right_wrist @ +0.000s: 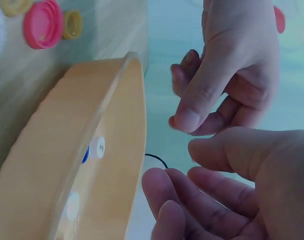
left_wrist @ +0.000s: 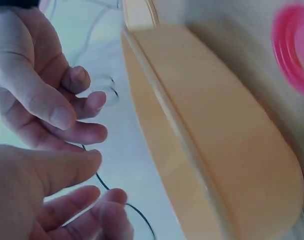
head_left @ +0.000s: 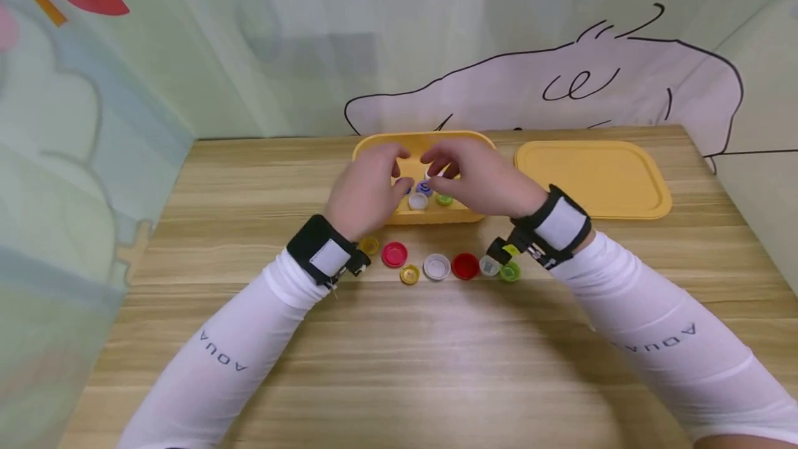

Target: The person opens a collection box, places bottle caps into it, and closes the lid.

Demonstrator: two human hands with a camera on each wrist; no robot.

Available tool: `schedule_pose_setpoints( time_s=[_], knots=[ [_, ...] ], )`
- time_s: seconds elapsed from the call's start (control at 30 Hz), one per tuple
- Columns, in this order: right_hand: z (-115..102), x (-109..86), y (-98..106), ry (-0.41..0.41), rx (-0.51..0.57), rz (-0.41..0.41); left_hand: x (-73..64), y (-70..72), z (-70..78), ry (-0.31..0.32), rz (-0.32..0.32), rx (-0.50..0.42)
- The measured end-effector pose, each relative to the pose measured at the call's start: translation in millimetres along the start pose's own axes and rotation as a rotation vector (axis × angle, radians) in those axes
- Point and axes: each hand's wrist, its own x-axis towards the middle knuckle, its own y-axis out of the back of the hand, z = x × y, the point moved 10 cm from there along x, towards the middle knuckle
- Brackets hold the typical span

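Note:
Above a yellow plastic box [head_left: 436, 217], my left hand [head_left: 366, 189] hangs at its left side, fingers loosely bent and holding nothing. Facing it from the right is my right hand [head_left: 489, 177], its fingers also relaxed with nothing between them. Both wrist views show a gap between the two hands. Inside the box lie several bottle caps, among them a white cap [head_left: 418, 201], a blue cap [head_left: 424, 188] and a green cap [head_left: 444, 199]. The hands hide part of the box's inside.
In front of the box, a loose row of caps lies on the wooden table [head_left: 399, 366], including a pink cap [head_left: 394, 255], a larger white cap [head_left: 436, 267], a red cap [head_left: 465, 266] and a light green cap [head_left: 510, 271]. A yellow lid [head_left: 592, 179] rests right of the box.

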Motion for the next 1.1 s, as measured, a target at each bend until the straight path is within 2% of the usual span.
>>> schedule_pose_setpoints(
  time_s=[0.1,0.23,0.33,0.47,0.63,0.8,0.93,1.1],
  knots=[
    [1,-19.4,4,0.006,-0.027,0.009,-10.3,-1.3,23.4,-0.079,0.001,-0.011],
    [5,-43.7,4,0.01,-0.096,0.004,-23.5,-11.1,50.8,-0.167,-0.027,-0.021],
    [9,-59.9,3,0.02,-0.153,0.001,-31.8,-26.5,69.3,-0.244,-0.077,-0.007],
    [22,-80.5,2,-0.005,-0.213,-0.009,-39.1,-55.8,89.0,-0.332,-0.179,0.053],
    [42,-103.2,-7,-0.05,-0.299,-0.089,-39.1,-94.4,100.6,-0.341,-0.291,0.134],
    [60,-118.5,-20,-0.075,-0.394,-0.16,-38.0,-124.2,111.6,-0.376,-0.312,0.225],
    [73,-124.3,-29,-0.096,-0.406,-0.167,-36.7,-138.7,115.8,-0.377,-0.307,0.264],
    [81,-127.2,-38,-0.089,-0.369,-0.16,-35.0,-147.2,116.4,-0.368,-0.303,0.269]
  ],
)
